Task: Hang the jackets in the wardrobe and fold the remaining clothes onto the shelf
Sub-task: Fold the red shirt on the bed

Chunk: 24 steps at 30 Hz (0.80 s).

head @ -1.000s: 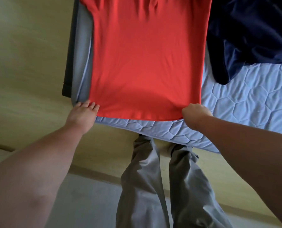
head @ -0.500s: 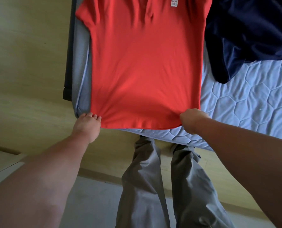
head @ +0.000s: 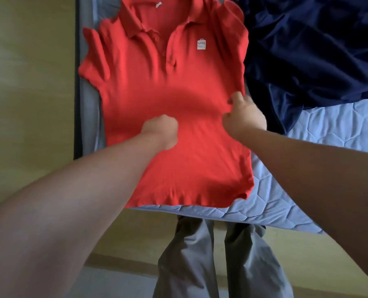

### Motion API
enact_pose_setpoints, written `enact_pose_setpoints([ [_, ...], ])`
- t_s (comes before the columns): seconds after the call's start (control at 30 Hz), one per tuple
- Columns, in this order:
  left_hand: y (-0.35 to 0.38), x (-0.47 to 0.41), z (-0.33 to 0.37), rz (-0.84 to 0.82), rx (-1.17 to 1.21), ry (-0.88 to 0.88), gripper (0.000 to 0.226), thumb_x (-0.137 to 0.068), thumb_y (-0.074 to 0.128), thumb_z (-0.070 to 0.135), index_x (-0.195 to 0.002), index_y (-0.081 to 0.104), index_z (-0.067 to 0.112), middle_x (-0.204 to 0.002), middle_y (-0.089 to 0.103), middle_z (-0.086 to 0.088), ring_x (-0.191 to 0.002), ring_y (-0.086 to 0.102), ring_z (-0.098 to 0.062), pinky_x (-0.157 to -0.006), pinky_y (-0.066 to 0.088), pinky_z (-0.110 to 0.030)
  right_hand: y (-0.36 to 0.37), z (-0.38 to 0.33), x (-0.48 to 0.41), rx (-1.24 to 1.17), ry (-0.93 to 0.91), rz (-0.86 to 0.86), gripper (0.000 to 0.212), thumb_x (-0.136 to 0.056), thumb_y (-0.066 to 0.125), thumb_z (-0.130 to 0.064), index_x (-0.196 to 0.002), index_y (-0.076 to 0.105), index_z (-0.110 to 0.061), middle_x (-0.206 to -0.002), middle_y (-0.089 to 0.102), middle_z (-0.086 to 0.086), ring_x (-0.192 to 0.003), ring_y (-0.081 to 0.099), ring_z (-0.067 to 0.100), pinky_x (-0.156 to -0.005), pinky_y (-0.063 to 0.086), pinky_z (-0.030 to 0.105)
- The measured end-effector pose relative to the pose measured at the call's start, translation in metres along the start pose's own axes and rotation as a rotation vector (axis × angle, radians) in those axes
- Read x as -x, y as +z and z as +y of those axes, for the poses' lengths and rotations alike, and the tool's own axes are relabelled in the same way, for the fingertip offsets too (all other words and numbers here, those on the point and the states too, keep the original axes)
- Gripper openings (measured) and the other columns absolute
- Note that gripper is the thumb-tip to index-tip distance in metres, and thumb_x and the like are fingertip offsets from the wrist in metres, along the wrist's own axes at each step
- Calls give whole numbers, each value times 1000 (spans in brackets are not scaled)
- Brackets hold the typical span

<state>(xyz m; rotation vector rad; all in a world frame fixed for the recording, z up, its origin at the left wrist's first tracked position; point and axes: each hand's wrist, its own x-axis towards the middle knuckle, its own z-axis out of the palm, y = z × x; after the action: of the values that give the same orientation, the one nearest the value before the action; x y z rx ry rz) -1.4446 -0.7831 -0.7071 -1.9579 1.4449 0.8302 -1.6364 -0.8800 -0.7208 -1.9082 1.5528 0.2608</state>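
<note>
At the far left is a pale wooden panel [head: 28, 82], and just beside it begins the bed with its quilted blue mattress [head: 329, 130]. On the left part of the mattress the red polo shirt [head: 157, 82] lies spread, front side up. Its collar is at the far end and its hem [head: 189, 201] is along the near edge of the bed.

Half a second ago both hands were holding the two hem corners. Now the hem is released and both hands have gone up to the middle of the shirt. The left hand [head: 159, 131] is over the centre of the cloth with the fingers curled under. Whether it holds any fabric I cannot tell. The right hand [head: 244, 117] is at the right side edge, and its curled fingers seem to pinch that edge, although the picture is blurred there.

To the right, touching the shirt's sleeve, a dark navy garment [head: 307, 50] lies crumpled and not yet handled.

I judge that the spreading is finished and the first side fold is starting. The shelf is not in view.
</note>
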Motion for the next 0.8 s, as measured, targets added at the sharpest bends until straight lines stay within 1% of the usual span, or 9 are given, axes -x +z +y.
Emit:
enact_pose_setpoints([
  [0.1, -62, -57, 30, 179, 359, 45, 32, -88, 51, 12, -113, 69, 17, -116, 71, -13, -109, 67, -34, -88, 55, -38, -32, -11, -60, -362, 116, 220, 52, -82, 53, -20, -133, 46, -19, -127, 52, 13, -106, 59, 37, -85, 44, 37],
  [0.17, -98, -94, 47, 244, 581, 37, 36, -88, 53, 8, -120, 65, 18, -121, 70, -7, -113, 64, -28, -91, 51, -32, -50, -13, -95, -452, 144, 248, 62, -83, 54, -23, -143, 42, -25, -132, 50, 11, -113, 58, 32, -92, 44, 33],
  [0.27, -136, -135, 64, 331, 720, -20, 50, -91, 51, 9, -139, 51, 22, -126, 68, -6, -117, 63, -24, -97, 49, -29, -69, -10, -127, -293, 64, 109, 67, -83, 57, -30, -147, 42, -37, -142, 42, 11, -129, 49, 32, -108, 43, 39],
  [0.37, -156, -158, 70, 377, 673, -20, 64, -89, 47, 9, -151, 39, 24, -135, 63, -5, -124, 59, -24, -102, 44, -27, -77, -4, -138, -174, -36, 107, 41, -84, 60, -35, -124, 62, -24, -135, 47, 13, -126, 48, 34, -103, 46, 44],
  [0.5, -170, -166, 74, 377, 717, 33, 65, -86, 50, 11, -146, 44, 37, -124, 67, 3, -101, 66, -18, -82, 52, -26, -81, 4, -116, -218, -152, 314, 24, -86, 54, -30, -97, 60, -10, -111, 60, 15, -103, 57, 37, -84, 47, 44],
  [0.57, -179, -167, 85, 331, 879, 38, 49, -92, 47, 16, -137, 54, 35, -112, 72, 0, -84, 72, -20, -69, 58, -31, -78, 8, -102, -260, -191, 357, 24, -88, 54, -28, -99, 59, -7, -117, 59, 15, -100, 58, 38, -81, 47, 44],
  [0.63, -191, -170, 98, 274, 1098, -14, 32, -99, 46, 30, -126, 62, 24, -106, 75, -8, -77, 74, -25, -63, 61, -34, -70, 10, -94, -290, -210, 332, 26, -90, 56, -27, -104, 58, -6, -139, 50, 15, -106, 59, 38, -86, 49, 44],
  [0.7, -203, -169, 108, 203, 1248, -74, 47, -98, 48, 51, -126, 63, 16, -115, 73, -8, -93, 73, -26, -78, 62, -39, -64, 9, -93, -341, -204, 304, 23, -92, 58, -26, -103, 55, -7, -149, 42, 17, -117, 56, 36, -93, 48, 43],
  [0.8, -210, -169, 119, 98, 1306, -110, 82, -85, 58, 70, -148, 47, 19, -148, 52, 1, -134, 50, -22, -111, 40, -44, -59, 8, -92, -433, -170, 322, 17, -89, 62, -23, -90, 46, -17, -126, 52, 13, -107, 54, 31, -90, 48, 40],
])
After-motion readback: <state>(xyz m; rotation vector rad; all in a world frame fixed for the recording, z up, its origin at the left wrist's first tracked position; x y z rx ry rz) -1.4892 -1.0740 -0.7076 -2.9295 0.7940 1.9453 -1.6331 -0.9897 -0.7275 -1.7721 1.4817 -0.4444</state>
